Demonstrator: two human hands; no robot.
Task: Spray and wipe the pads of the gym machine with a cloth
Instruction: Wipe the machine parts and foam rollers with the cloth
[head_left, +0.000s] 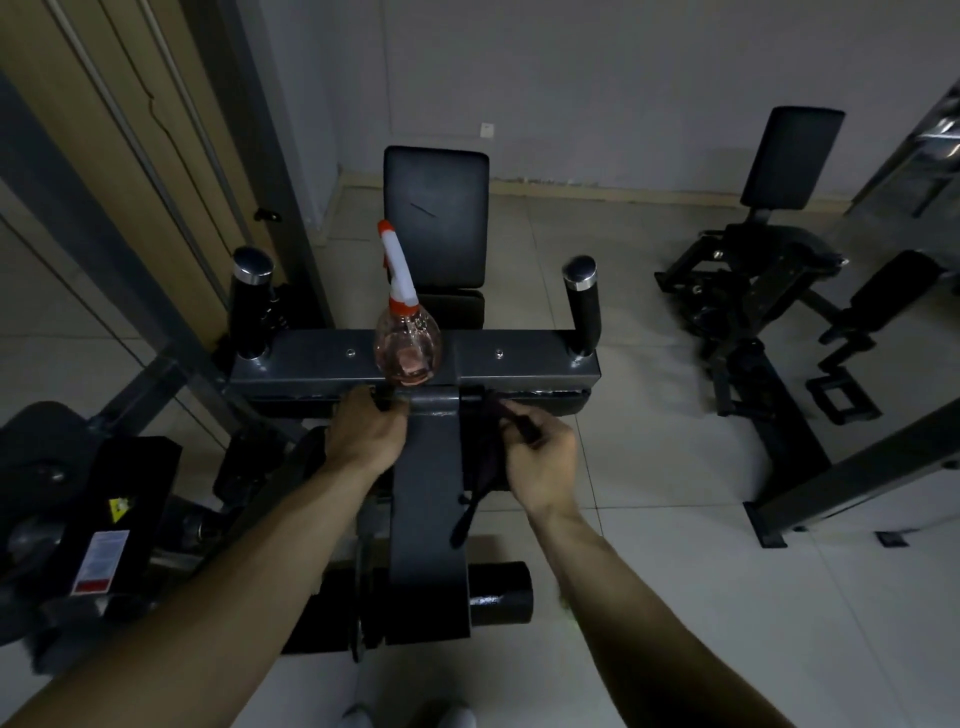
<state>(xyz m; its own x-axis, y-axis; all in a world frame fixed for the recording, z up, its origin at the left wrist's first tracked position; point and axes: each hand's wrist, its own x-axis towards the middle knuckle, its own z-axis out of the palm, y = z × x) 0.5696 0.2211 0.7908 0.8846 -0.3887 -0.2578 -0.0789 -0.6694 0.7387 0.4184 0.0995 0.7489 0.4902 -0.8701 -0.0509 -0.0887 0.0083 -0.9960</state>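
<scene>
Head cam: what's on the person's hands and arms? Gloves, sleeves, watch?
Nothing worn that shows: left hand and right hand are ungloved, with no rings, watch or bands visible. Both arms are bare to the frame edge, no sleeves in view. The light is dim, so small marks can't be told.

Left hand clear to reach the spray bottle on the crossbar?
Probably yes: the spray bottle stands upright on the crossbar just beyond the left hand, nothing between them; the right hand holds the cloth.

both arms outstretched; left hand (363, 434) gripping, right hand (540, 462) pinching (fingers (524, 413) curled).
</scene>
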